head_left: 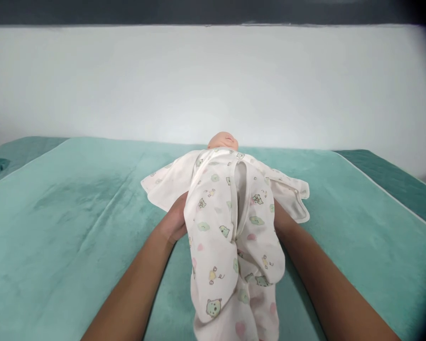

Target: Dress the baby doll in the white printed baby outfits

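A baby doll [223, 139] lies on its back, its head at the far end and its legs towards me. White trousers [213, 227] printed with green, pink and yellow animal figures cover its legs, with an open slit at the crotch. A matching white top [173, 177] spreads out to both sides, its right part [291, 189] partly folded back. My left hand [177, 220] is against the left side of the trousers at the hip, its fingers hidden behind the cloth. My right hand [280, 218] reaches in at the opposite side, mostly covered by the trousers.
A green plush cover [74, 213] with a pale edge lies under the doll. Darker green quilted bedding [390, 175] shows at the right and left edges. Behind stands a white wall [213, 80] with a dark band [213, 12] above.
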Demonstrator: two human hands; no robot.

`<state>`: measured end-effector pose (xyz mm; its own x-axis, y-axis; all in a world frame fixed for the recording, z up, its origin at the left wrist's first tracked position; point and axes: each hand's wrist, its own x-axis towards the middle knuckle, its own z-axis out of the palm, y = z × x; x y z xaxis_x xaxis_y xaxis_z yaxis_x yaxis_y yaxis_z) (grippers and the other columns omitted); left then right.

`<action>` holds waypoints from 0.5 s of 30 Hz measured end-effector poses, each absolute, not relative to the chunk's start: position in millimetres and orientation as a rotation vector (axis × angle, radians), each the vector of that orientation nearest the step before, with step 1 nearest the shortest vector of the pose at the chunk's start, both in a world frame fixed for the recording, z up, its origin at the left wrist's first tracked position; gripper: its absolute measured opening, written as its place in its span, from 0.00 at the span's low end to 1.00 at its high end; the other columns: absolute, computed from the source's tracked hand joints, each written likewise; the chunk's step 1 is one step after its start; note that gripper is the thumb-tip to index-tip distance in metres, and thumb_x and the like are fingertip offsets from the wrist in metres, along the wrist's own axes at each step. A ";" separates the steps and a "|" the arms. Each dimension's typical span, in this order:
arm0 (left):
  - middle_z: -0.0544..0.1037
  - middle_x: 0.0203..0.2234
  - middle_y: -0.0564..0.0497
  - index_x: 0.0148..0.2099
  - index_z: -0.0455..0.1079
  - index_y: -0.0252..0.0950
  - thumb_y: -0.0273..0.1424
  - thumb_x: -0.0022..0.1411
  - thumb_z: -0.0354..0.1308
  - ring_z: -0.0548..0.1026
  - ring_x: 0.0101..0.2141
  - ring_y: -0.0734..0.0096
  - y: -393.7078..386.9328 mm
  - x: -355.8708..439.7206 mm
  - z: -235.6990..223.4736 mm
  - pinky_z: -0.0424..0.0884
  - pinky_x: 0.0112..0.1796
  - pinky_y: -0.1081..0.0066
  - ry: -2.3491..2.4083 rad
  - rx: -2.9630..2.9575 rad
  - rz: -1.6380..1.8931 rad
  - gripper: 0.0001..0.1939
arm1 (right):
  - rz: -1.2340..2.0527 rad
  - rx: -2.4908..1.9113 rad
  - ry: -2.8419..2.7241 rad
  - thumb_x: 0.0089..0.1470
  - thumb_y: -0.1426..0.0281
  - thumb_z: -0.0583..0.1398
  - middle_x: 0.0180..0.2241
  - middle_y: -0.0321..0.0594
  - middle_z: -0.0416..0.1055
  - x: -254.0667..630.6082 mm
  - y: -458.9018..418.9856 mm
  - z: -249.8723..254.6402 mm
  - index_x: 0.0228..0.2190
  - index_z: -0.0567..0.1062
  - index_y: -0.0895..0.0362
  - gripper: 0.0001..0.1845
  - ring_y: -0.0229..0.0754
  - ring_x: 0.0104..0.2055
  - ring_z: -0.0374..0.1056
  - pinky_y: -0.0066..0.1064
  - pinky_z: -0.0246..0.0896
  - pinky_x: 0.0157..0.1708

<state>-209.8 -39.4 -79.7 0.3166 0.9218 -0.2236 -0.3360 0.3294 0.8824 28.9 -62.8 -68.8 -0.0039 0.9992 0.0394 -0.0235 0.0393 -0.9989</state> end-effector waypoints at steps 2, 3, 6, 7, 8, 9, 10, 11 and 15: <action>0.80 0.31 0.49 0.37 0.79 0.34 0.36 0.49 0.71 0.73 0.30 0.69 -40.1 -209.2 -78.7 0.71 0.33 0.70 0.857 0.855 0.965 0.14 | 1.302 -1.123 -1.186 0.46 0.55 0.67 0.46 0.44 0.79 29.4 -62.9 -68.6 0.40 0.79 0.50 0.19 0.57 0.56 0.68 0.46 0.65 0.54; 0.80 0.32 0.49 0.38 0.79 0.34 0.37 0.50 0.70 0.74 0.31 0.68 -40.6 -208.8 -78.0 0.71 0.34 0.69 0.860 0.863 0.964 0.15 | 1.328 -1.117 -1.180 0.46 0.55 0.67 0.47 0.44 0.78 29.6 -62.7 -68.4 0.42 0.79 0.50 0.22 0.57 0.55 0.69 0.46 0.65 0.53; 0.81 0.32 0.48 0.43 0.78 0.35 0.37 0.51 0.69 0.76 0.34 0.63 -42.3 -207.9 -76.7 0.72 0.39 0.65 0.879 0.885 0.975 0.17 | 1.339 -1.090 -1.228 0.43 0.58 0.69 0.50 0.45 0.77 29.9 -61.1 -68.0 0.47 0.78 0.52 0.28 0.57 0.54 0.69 0.47 0.65 0.53; 0.81 0.32 0.48 0.44 0.78 0.35 0.36 0.52 0.69 0.76 0.35 0.62 -42.8 -207.7 -76.6 0.72 0.40 0.64 0.889 0.890 0.979 0.17 | 1.337 -1.077 -1.250 0.43 0.58 0.70 0.50 0.45 0.76 30.0 -60.4 -68.1 0.48 0.78 0.52 0.29 0.57 0.54 0.70 0.46 0.66 0.53; 0.81 0.33 0.48 0.45 0.78 0.35 0.35 0.52 0.69 0.76 0.36 0.61 -43.2 -207.6 -76.7 0.72 0.40 0.64 0.898 0.894 0.980 0.17 | 1.341 -1.061 -1.266 0.43 0.58 0.70 0.51 0.44 0.76 30.2 -59.7 -68.6 0.48 0.78 0.51 0.29 0.56 0.54 0.70 0.46 0.66 0.54; 0.81 0.33 0.48 0.45 0.78 0.35 0.34 0.52 0.69 0.76 0.36 0.61 -43.5 -207.4 -76.8 0.72 0.41 0.63 0.905 0.898 0.983 0.18 | 1.345 -1.045 -1.269 0.43 0.58 0.70 0.51 0.43 0.76 30.3 -59.0 -69.3 0.49 0.78 0.50 0.29 0.56 0.54 0.70 0.45 0.66 0.54; 0.82 0.33 0.48 0.46 0.78 0.35 0.34 0.52 0.69 0.76 0.37 0.60 -43.8 -207.2 -76.9 0.72 0.41 0.63 0.910 0.902 0.985 0.18 | 1.349 -1.031 -1.265 0.44 0.57 0.69 0.51 0.42 0.76 30.5 -58.4 -70.2 0.50 0.77 0.49 0.29 0.55 0.54 0.70 0.45 0.66 0.54; 0.82 0.34 0.48 0.46 0.78 0.35 0.34 0.52 0.69 0.76 0.38 0.60 -44.0 -206.9 -76.8 0.72 0.41 0.63 0.912 0.905 0.987 0.18 | 1.354 -1.026 -1.259 0.45 0.56 0.69 0.52 0.42 0.76 30.8 -58.0 -71.2 0.50 0.77 0.48 0.29 0.55 0.54 0.70 0.45 0.66 0.54; 0.82 0.35 0.47 0.47 0.77 0.35 0.33 0.49 0.70 0.77 0.40 0.57 -45.9 -205.3 -72.5 0.72 0.42 0.62 0.924 0.920 0.998 0.21 | 1.346 -1.026 -1.259 0.46 0.55 0.69 0.53 0.39 0.75 32.0 -57.9 -73.9 0.50 0.77 0.45 0.29 0.55 0.57 0.68 0.45 0.66 0.55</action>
